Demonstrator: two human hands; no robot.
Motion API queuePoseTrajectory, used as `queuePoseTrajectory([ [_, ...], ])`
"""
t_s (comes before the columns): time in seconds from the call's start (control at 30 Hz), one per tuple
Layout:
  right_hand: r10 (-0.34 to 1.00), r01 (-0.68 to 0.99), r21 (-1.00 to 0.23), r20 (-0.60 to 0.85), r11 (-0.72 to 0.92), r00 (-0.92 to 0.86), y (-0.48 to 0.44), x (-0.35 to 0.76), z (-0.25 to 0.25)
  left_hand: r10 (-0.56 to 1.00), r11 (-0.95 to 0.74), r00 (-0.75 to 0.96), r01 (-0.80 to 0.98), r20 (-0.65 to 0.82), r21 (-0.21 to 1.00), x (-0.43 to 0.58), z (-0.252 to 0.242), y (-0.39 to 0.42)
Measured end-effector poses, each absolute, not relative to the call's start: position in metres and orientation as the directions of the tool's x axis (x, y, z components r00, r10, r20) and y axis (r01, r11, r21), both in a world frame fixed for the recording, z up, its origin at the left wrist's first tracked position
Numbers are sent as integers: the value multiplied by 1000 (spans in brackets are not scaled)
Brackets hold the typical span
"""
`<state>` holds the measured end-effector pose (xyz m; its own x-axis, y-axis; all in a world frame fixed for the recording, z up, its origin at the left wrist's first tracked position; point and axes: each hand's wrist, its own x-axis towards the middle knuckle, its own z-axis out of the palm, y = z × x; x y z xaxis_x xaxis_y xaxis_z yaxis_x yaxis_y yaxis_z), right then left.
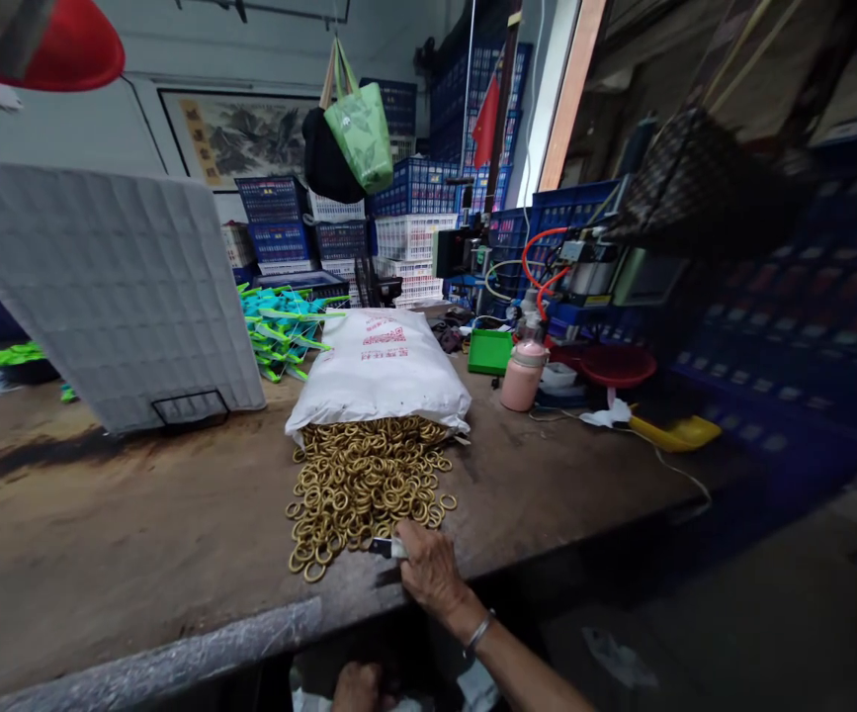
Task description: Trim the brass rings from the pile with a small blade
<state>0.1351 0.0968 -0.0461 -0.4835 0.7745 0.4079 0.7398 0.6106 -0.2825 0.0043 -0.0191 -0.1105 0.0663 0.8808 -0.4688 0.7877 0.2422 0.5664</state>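
Observation:
A heap of brass-coloured rings [369, 485] spills from the mouth of a white woven sack [384, 371] lying on the table. My right hand [428, 569], with a bracelet at its wrist, is closed around a small knife-like tool [382, 547] with a dark end and a pale part by the fingers. The tool's dark end points left at the near edge of the ring heap. Below the table edge, my left hand [358, 687] is low in the view with its fingers curled. What it holds, if anything, is hidden.
A pale padded panel [109, 297] stands on the left of the brown table [161, 554]. Behind it lie green and blue plastic pieces [280, 326]. On the right are a pink bottle [523, 376], a green tray [488, 351] and a yellow scoop [676, 433].

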Motion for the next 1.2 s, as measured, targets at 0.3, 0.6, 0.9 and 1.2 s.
queuePoseTrajectory([
  [0.3,808,715,-391,390,580,-442,97,138,-45,957,267,14,352,-291,897,22,-107,-25],
  [0.6,962,921,-368,272,125,-22,139,190,-32,773,16,-599,349,210,937,-52,-38,-21],
  [0.9,984,963,-240,158,123,-86,141,146,-29,678,40,-536,710,503,703,-78,-51,45],
  [1.2,954,919,-286,206,272,-218,135,117,-30,745,111,-476,779,467,617,-43,-55,78],
])
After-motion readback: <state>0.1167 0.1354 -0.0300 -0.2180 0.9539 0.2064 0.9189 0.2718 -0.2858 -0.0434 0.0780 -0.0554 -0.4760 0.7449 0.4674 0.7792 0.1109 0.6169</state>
